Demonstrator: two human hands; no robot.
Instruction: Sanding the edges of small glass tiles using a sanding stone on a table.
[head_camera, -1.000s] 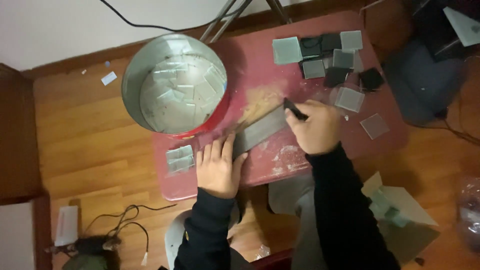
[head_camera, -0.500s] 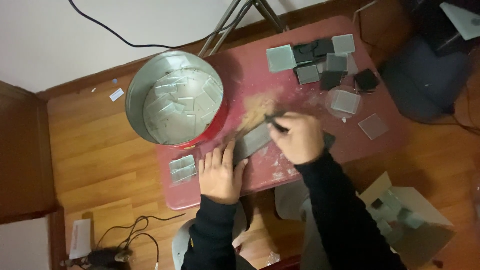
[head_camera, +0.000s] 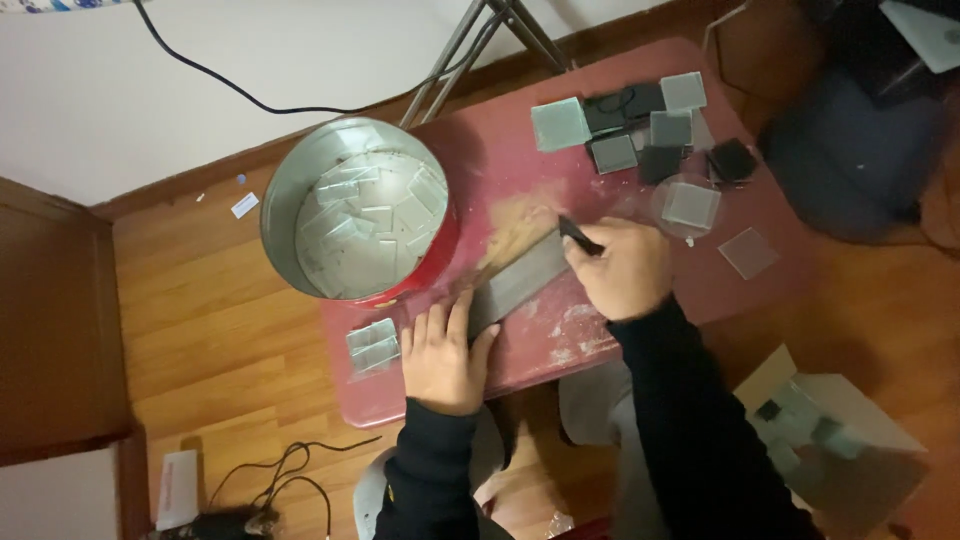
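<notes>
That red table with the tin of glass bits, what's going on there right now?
A person in dark sleeves leans over a small red table. The left hand presses flat on one end of a long grey strip lying slantwise on it. The right hand holds a slim dark tool at the strip's other end. A round metal tin of clear glass pieces sits beside them, and loose glass squares lie at the far corner.
</notes>
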